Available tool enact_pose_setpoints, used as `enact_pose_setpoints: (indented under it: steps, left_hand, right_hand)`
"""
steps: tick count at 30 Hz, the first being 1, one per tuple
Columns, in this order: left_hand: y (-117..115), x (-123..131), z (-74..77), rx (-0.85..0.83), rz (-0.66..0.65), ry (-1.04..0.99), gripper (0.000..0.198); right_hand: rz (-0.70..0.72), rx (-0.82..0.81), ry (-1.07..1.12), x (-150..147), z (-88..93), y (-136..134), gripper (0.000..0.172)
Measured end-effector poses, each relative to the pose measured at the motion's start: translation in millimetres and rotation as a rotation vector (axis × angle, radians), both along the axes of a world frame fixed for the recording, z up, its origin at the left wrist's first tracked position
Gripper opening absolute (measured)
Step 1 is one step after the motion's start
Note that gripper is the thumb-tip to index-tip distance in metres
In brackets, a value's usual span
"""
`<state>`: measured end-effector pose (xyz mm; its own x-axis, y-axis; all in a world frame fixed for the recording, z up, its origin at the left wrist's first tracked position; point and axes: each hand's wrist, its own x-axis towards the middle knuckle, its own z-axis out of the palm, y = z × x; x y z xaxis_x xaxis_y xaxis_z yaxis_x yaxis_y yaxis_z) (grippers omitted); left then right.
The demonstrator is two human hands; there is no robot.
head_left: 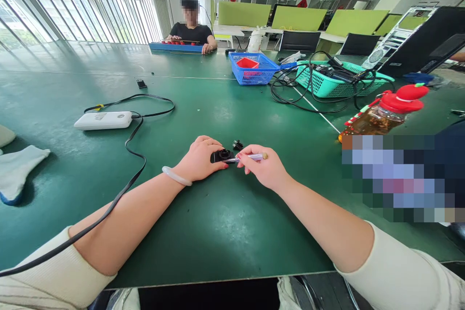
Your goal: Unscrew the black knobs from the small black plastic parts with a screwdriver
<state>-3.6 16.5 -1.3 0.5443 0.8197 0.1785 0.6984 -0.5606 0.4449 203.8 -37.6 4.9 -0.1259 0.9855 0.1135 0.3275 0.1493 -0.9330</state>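
On the green table, my left hand is closed around the left side of a small black plastic part, its thumb along the near edge. My right hand grips a slim screwdriver with a pale shaft and a yellowish end cap. The tool lies nearly level, its tip pointing left and meeting the near right edge of the black part. Just beyond my right fingertips sits another small black piece, apart from both hands. Exactly where the tip touches is too small to make out.
A white power bank with a black cable lies left; the cable crosses my left forearm. A blue basket, a green basket with cables and a red-capped bottle stand right. Another person sits across.
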Motion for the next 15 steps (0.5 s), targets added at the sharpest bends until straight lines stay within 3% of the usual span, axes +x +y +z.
enact_pose_setpoints:
  steps: [3, 10, 15]
  left_hand:
    - [-1, 0, -0.3, 0.002, 0.002, 0.012, 0.045]
    - [0, 0, -2.6, 0.043, -0.029, -0.01, 0.036]
    - [-1, -1, -0.9, 0.062, -0.059, -0.004, 0.032]
  right_hand:
    - [0.02, 0.024, 0.022, 4, 0.0, 1, 0.026]
    - [-0.028, 0.434, -0.087, 11, 10.7, -9, 0.016]
    - [-0.023, 0.422, -0.156, 12, 10.9, -5, 0.017]
